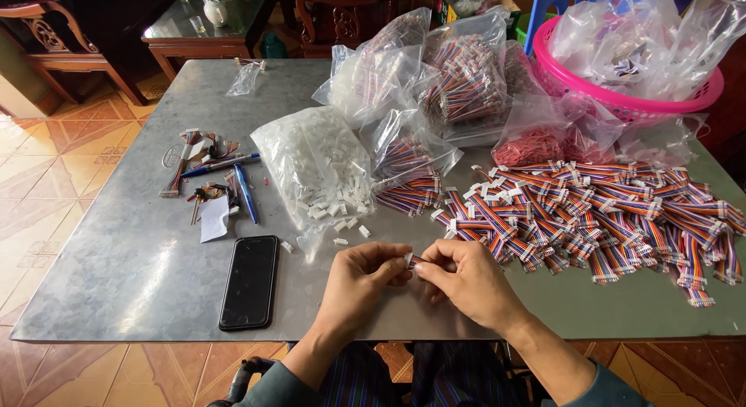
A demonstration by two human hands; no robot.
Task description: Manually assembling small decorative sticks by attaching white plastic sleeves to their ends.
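Grey metal table (116,275) on an orange patterned tile floor fills my view, seen from above as I sit at its near edge; both my forearms reach in from below and meet just past that edge, wrists bent inward. My left hand (359,281) is curled, thumb and forefinger pinched shut on a small white connector (409,258); my right hand (465,281) is closed too, its fingertips gripping the short rainbow-striped ribbon cable (417,261) that butts against the connector; the two parts sit together in the narrow gap between my hands, mostly hidden by my fingers, so I cannot tell whether they are fully joined.

Just beyond my right hand spreads a large heap of finished ribbon cables (606,213), reaching to the table's right side; just beyond my left hand lies an opened clear bag of white connectors (311,162), with loose ones spilled near my fingers. Further back stand several clear bags of cables (466,80) and a bag of red rubber bands (528,146); a pink basket (622,104) holding crumpled plastic bags sits at the far right corner. To my left lie a black phone (249,281), face up, a blue pen (245,192), a paper scrap and some wire offcuts; nothing lies between my hands and the piles.
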